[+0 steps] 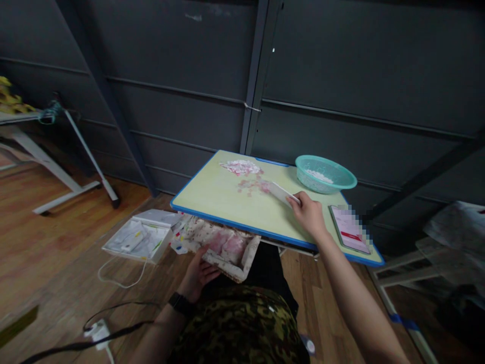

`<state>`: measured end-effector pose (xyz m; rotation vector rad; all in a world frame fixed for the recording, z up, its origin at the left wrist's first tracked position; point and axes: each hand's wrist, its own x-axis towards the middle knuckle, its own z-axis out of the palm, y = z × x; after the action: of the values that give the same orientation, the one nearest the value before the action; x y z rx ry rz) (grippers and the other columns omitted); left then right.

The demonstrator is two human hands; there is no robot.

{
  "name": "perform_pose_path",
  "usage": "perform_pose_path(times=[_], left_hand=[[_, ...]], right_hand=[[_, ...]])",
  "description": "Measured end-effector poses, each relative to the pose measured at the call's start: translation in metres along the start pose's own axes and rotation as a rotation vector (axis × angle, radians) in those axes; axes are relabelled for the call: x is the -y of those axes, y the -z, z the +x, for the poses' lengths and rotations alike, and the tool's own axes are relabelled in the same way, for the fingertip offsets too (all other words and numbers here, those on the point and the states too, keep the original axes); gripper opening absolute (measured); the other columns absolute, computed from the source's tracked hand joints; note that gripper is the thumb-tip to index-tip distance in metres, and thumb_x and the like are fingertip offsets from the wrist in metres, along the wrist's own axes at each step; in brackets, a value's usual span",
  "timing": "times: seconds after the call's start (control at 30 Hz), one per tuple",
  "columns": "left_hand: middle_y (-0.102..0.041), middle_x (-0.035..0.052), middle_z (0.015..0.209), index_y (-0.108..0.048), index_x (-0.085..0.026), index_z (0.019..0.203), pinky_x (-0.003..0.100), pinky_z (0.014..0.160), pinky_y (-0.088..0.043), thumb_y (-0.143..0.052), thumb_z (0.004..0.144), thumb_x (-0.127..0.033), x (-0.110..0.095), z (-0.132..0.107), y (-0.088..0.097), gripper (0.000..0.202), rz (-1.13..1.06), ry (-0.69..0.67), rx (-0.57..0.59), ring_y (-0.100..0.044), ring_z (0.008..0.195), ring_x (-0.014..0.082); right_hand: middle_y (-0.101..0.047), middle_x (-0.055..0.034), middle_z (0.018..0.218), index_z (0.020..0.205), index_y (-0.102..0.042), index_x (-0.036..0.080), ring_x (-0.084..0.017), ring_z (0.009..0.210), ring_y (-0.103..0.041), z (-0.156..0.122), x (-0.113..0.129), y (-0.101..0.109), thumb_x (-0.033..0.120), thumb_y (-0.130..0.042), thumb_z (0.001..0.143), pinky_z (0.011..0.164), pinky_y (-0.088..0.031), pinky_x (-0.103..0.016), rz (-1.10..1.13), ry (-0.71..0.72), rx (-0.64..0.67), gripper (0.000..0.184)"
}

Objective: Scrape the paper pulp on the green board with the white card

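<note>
Flat white tool (281, 194) in right hand (308, 213), phone screen (348, 230) illegible

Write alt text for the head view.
A person's right hand holds a flat white tool at a pink smear on a yellow, blue-edged table, while the left hand holds a stained box below the near edge. The table also bears a pale pile, green basket and phone.

The person over there wears a camouflage-print fabric top (242, 328) in mottled green and brown, dark trousers (273, 273), and a black-strapped wristwatch (182, 304).
</note>
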<state>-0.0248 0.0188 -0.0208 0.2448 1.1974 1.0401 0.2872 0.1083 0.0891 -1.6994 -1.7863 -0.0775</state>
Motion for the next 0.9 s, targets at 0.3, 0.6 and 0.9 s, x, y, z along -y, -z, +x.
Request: perform_pose_path(times=[0.3, 0.6, 0.9], left_hand=[[-0.071, 0.0074, 0.082, -0.057, -0.018, 0.112, 0.036, 0.073, -0.059, -0.056, 0.086, -0.038, 0.014, 0.012, -0.001, 0.033, -0.024, 0.021, 0.004, -0.071, 0.072, 0.0200], [-0.070, 0.0063, 0.084, -0.057, -0.018, 0.112, 0.036, 0.075, -0.059, -0.059, 0.086, -0.030, 0.031, 0.027, 0.001, 0.029, -0.117, -0.040, 0.000, -0.071, 0.070, 0.0180], [-0.070, 0.0064, 0.093, -0.057, -0.021, 0.118, 0.036, 0.074, -0.060, -0.056, 0.089, -0.031, 0.041, 0.032, 0.007, 0.031, -0.152, -0.064, -0.019, -0.070, 0.074, 0.0175]], right_hand=[[-0.064, -0.0055, 0.072, 0.079, -0.057, 0.022, -0.020, 0.064, -0.054, 0.042, 0.008, -0.016, 0.045, -0.050, 0.086, 0.062, -0.034, -0.029, 0.160, 0.109, 0.071, 0.025], [-0.052, 0.0010, 0.059, 0.070, -0.057, 0.019, -0.013, 0.055, -0.042, 0.075, 0.008, -0.041, 0.052, -0.064, 0.073, 0.053, -0.029, -0.026, 0.502, 0.068, 0.129, 0.034], [-0.056, 0.0001, 0.062, 0.072, -0.062, 0.017, -0.011, 0.054, -0.043, 0.073, -0.011, -0.040, 0.057, -0.072, 0.060, 0.049, -0.032, -0.024, 0.724, -0.085, 0.096, 0.043]])
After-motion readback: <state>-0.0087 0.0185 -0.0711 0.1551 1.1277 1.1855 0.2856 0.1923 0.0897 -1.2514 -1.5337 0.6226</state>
